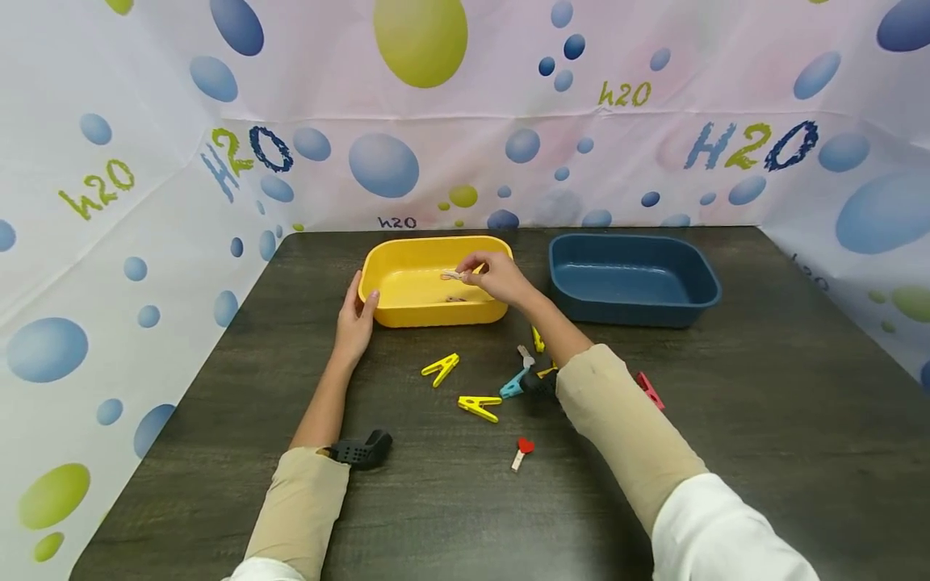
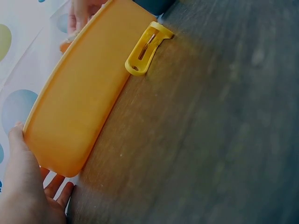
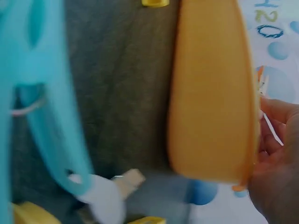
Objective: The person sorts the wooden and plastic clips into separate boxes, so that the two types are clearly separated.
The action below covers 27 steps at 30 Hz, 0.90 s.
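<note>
My left hand [image 1: 354, 323] holds the left end of a yellow plastic tub [image 1: 436, 315], its thumb by the front wall and its fingers along the side. Over the tub's inside, my right hand [image 1: 497, 278] pinches a small decorated clothespin [image 1: 452, 275] between thumb and fingertips. Another small clothespin [image 1: 455, 299] lies in the tub near its front wall. In the right wrist view the tub's wall partly hides the pinched clothespin [image 3: 265, 83]. A yellow clothespin [image 2: 148, 49] lies on the table in front of the tub.
A dark blue tub [image 1: 632, 313] stands right of the yellow one. Nearer on the table lie a yellow clothespin [image 1: 479, 407], a light blue clothespin [image 1: 513, 384], a white-topped peg [image 1: 525, 355], a red-heart peg [image 1: 522, 453] and a red clothespin [image 1: 650, 390] beside my right sleeve.
</note>
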### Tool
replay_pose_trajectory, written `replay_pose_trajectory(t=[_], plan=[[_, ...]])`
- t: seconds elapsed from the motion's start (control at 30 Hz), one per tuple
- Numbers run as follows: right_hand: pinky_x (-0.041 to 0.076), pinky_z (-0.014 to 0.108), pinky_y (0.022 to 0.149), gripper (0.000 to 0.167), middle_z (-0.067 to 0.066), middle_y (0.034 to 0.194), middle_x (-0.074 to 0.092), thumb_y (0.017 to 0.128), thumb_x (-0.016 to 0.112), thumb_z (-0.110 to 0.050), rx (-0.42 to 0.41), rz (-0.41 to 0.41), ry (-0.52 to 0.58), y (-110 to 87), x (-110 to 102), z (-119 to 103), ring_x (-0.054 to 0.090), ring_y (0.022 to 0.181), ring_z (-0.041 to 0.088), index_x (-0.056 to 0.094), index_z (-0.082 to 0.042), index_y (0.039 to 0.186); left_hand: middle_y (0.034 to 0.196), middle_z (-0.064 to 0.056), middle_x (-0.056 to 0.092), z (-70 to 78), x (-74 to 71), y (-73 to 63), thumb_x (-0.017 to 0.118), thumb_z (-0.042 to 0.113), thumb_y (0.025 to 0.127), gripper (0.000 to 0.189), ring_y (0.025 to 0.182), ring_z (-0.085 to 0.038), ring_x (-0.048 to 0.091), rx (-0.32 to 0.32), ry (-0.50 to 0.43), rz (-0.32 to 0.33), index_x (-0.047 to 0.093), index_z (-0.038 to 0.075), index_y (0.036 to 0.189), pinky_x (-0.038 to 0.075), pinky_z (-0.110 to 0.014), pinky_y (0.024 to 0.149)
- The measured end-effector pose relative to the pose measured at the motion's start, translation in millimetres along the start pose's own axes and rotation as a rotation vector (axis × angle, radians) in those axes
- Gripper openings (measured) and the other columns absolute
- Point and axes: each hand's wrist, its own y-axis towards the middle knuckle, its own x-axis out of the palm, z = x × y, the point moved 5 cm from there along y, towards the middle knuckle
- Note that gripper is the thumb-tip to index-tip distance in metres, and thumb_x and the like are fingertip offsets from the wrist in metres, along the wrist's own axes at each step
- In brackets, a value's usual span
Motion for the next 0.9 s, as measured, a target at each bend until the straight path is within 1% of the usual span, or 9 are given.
replay_pose_trajectory(t=[0.1,0.17,0.23,0.37,0.5,0.63,0.73,0.83,0.9], plan=[[0.04,0.028,0.067,0.011,0.007,0.092,0.058,0.089,0.06,-0.008,0.023,0.052,0.0,2.0,-1.4,5.2,0.046,0.079,0.023,0.066,-0.004,0.097,0.15,-0.013,0.016,14.1,0.9,-2.6,0.044,0.021,0.099,0.059,0.133,-0.028,0.023,0.007,-0.026,-0.004,0.015,0.005,0.147,0.023,-0.04,0.104],[0.04,0.028,0.067,0.011,0.006,0.092,0.059,0.089,0.061,-0.01,0.015,0.076,-0.023,2.7,-1.4,6.2,0.046,0.079,0.022,0.066,-0.005,0.097,0.149,-0.015,0.016,24.1,0.6,-5.5,0.044,0.018,0.099,0.058,0.132,-0.03,0.023,0.012,-0.037,0.0,0.016,0.003,0.147,0.023,-0.041,0.104],[0.04,0.028,0.068,0.01,0.006,0.091,0.06,0.089,0.061,-0.011,0.005,0.1,-0.05,2.8,-1.3,6.4,0.047,0.079,0.022,0.066,-0.005,0.097,0.149,-0.017,0.016,31.7,1.0,-8.0,0.043,0.016,0.099,0.057,0.132,-0.03,0.023,0.013,-0.027,0.002,0.015,0.002,0.147,0.023,-0.041,0.104],[0.041,0.028,0.069,0.009,0.005,0.09,0.061,0.088,0.062,-0.011,-0.008,0.141,-0.114,1.8,-0.4,8.0,0.048,0.078,0.021,0.066,-0.006,0.095,0.149,-0.016,0.016,35.6,2.1,-10.0,0.042,0.018,0.099,0.057,0.132,-0.03,0.024,0.007,-0.011,-0.01,0.014,0.003,0.147,0.024,-0.04,0.104],[0.041,0.029,0.071,0.009,0.005,0.09,0.061,0.088,0.063,-0.011,-0.005,0.16,-0.16,0.9,0.7,10.2,0.049,0.078,0.021,0.067,-0.007,0.094,0.149,-0.017,0.014,33.2,3.1,-9.8,0.041,0.019,0.1,0.058,0.132,-0.03,0.023,0.005,-0.019,-0.02,0.013,0.003,0.147,0.024,-0.041,0.104],[0.042,0.03,0.07,0.01,0.005,0.091,0.061,0.088,0.063,-0.012,-0.016,0.153,-0.196,1.3,2.4,9.6,0.05,0.078,0.021,0.067,-0.006,0.095,0.15,-0.014,0.015,17.0,1.0,-4.5,0.043,0.023,0.099,0.06,0.133,-0.029,0.022,0.0,-0.017,-0.011,0.013,0.005,0.148,0.022,-0.042,0.105],[0.042,0.03,0.069,0.011,0.006,0.092,0.062,0.089,0.062,-0.012,-0.03,0.153,-0.205,2.4,2.8,8.2,0.05,0.077,0.021,0.067,-0.006,0.096,0.15,-0.01,0.016,2.8,-0.7,0.5,0.043,0.029,0.098,0.061,0.133,-0.026,0.022,0.01,0.002,0.002,0.014,0.011,0.148,0.024,-0.041,0.104],[0.042,0.029,0.068,0.011,0.006,0.092,0.062,0.089,0.062,-0.012,-0.021,0.151,-0.2,2.0,2.6,8.4,0.05,0.076,0.021,0.067,-0.006,0.096,0.15,-0.008,0.016,-2.4,0.4,1.0,0.042,0.036,0.098,0.062,0.133,-0.024,0.022,0.014,0.021,0.004,0.014,0.014,0.149,0.024,-0.041,0.104],[0.042,0.029,0.068,0.011,0.006,0.092,0.061,0.089,0.062,-0.012,-0.006,0.148,-0.197,0.7,2.0,9.3,0.05,0.077,0.021,0.067,-0.006,0.096,0.15,-0.006,0.016,-4.2,1.8,0.5,0.042,0.039,0.097,0.063,0.133,-0.024,0.022,0.006,0.03,0.001,0.014,0.016,0.149,0.025,-0.04,0.104]])
